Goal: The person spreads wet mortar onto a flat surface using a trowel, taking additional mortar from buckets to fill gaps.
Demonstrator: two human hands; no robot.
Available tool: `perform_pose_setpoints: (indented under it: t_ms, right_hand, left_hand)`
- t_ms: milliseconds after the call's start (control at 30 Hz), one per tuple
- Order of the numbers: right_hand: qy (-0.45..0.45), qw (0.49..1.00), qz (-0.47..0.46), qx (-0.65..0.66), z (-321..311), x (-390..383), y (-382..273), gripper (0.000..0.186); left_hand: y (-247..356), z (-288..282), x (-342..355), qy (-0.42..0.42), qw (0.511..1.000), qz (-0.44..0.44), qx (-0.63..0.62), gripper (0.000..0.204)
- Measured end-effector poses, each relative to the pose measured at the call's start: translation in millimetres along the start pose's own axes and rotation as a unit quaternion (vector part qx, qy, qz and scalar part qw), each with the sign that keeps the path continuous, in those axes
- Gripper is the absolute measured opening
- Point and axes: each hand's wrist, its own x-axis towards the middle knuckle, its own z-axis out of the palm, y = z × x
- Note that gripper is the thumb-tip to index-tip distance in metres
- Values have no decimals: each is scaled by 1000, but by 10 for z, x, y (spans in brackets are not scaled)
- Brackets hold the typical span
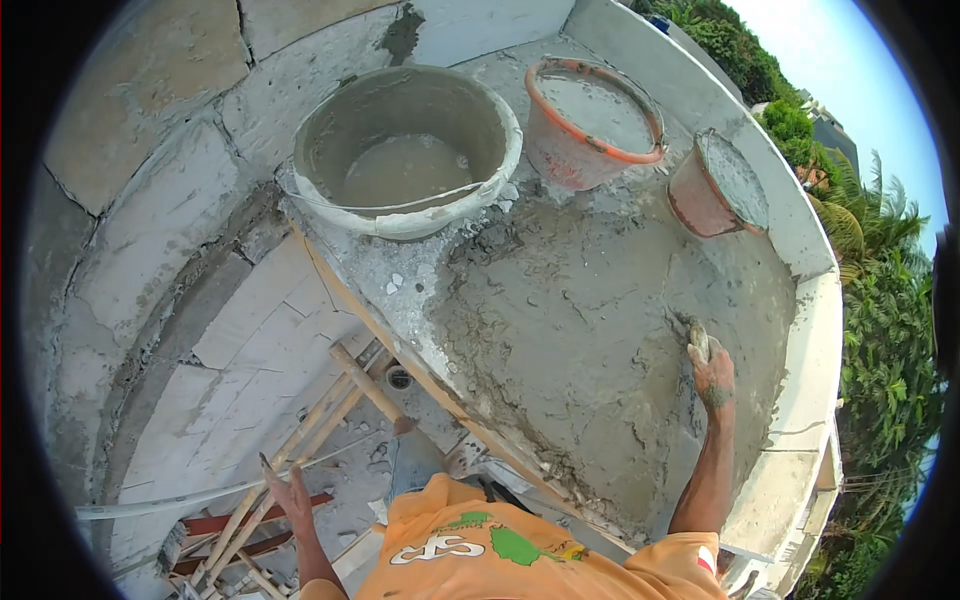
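Note:
A broad layer of wet grey mortar (pixel 570 310) covers the raised slab in front of me. My right hand (pixel 714 375), smeared with mortar, is closed low over its right part. The fingers are wrapped round something caked in mortar, whose kind I cannot make out. On the left, my left hand (pixel 289 496) hangs out past the slab's wooden edge board (pixel 385 335). Its fingers are stretched out and hold nothing. Behind it pass a pale strip (pixel 180 507) and wooden poles (pixel 262 492), and I cannot tell whether the hand touches them.
At the slab's far side stand a large grey tub (pixel 405 225) with some wet mix, an orange-rimmed bucket (pixel 575 150) and a smaller reddish bucket (pixel 695 200), both nearly full. A low pale wall (pixel 810 350) curves along the right, with trees beyond. To the left, the level drops beside a block wall (pixel 250 350).

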Motion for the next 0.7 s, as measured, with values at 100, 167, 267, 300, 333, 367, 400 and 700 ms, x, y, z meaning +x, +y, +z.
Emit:
perform_pose_setpoints:
  t_ms: [100,167,267,300,333,367,400,700]
  right_hand:
    - [7,1000,17,0,60,-4,47,48]
    - [19,999,34,-7,79,6,74,48]
    - [32,999,25,-12,126,-10,14,46]
    - [29,999,33,-11,119,-20,-29,46]
    - [24,999,43,-13,98,-39,-23,46]
    - [30,999,30,-2,117,-24,34,47]
    - [37,999,40,1,91,-42,7,47]
    - [137,981,64,-121,-129,-496,-38,59]
  left_hand:
    - [1729,244,843,-5,998,35,-59,74]
    - [2475,378,1077,4,985,116,-131,70]
    - [3267,581,1126,-20,945,290,-149,65]
    - [3476,689,1130,-24,941,301,-153,65]
    - [3659,795,1104,-50,919,356,-163,63]
    - [3790,869,1090,-76,892,410,-174,61]
    - [3885,935,1090,-81,887,419,-179,61]
    - [3966,1507,1283,-138,905,352,-196,49]
